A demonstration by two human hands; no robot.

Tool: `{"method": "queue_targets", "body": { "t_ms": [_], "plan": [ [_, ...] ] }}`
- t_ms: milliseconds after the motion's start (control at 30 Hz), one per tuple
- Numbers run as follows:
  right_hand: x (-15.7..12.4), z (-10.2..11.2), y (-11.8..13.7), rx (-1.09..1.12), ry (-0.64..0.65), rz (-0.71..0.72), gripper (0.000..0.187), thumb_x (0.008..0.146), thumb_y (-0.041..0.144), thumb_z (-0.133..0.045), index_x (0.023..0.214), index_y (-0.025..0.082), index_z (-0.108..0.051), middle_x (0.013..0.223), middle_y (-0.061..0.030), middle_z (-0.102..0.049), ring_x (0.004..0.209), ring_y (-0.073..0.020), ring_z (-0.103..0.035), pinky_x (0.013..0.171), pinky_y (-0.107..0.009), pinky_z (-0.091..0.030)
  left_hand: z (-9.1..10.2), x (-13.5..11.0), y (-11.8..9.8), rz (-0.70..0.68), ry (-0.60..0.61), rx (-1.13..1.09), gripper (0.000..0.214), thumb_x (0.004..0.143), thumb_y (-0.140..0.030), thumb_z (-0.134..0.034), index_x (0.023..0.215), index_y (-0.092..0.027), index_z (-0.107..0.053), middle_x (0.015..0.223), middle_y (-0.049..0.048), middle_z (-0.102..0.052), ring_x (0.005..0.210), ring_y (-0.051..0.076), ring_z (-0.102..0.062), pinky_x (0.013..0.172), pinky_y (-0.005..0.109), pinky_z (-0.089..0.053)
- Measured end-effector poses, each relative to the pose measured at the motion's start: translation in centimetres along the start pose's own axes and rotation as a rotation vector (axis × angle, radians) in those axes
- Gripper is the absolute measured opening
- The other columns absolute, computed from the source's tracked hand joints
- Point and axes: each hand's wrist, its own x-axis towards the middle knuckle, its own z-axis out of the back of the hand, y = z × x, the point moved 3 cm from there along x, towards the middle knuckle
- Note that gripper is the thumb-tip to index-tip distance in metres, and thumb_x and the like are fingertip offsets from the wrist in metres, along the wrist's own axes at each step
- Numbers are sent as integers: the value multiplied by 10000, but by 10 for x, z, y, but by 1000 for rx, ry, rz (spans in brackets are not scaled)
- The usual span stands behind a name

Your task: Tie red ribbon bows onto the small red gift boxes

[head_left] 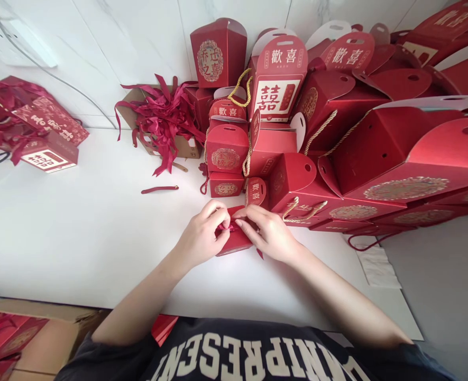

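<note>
A small red gift box (236, 239) stands on the white table (79, 233) right in front of me. Both hands are closed over its top. My left hand (204, 233) and my right hand (265, 230) pinch a thin red ribbon (226, 227) between their fingertips at the box's top. The box's lower half shows between the hands; its top is mostly hidden by my fingers.
A big heap of red gift boxes (376, 137) with rope handles fills the right and back. A cardboard box of red ribbons (162, 119) sits behind, a loose ribbon (159, 189) lies nearby, and more red boxes (47, 153) lie far left. A carton (55, 338) stands below the table's front edge.
</note>
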Motion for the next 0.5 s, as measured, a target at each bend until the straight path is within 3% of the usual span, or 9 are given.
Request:
{"method": "queue_targets", "body": {
  "t_ms": [300, 500],
  "plan": [
    [7, -2, 1, 121, 69, -200, 114, 911, 204, -632, 921, 227, -743, 898, -22, -665, 769, -149, -647, 739, -283, -492, 2, -2, 3, -88, -35, -23, 176, 858, -45, -520, 797, -206, -485, 922, 28, -552, 823, 136, -583, 738, 255, -479],
    [5, -5, 1, 95, -20, -158, 123, 870, 144, -628, 873, 205, -735, 839, -16, -656, 719, -134, -619, 671, -257, -463, 1, -3, 2, -38, -14, -39, 176, 858, -31, -513, 860, -205, -489, 911, 16, -558, 782, 120, -569, 709, 241, -472]
  ]
}}
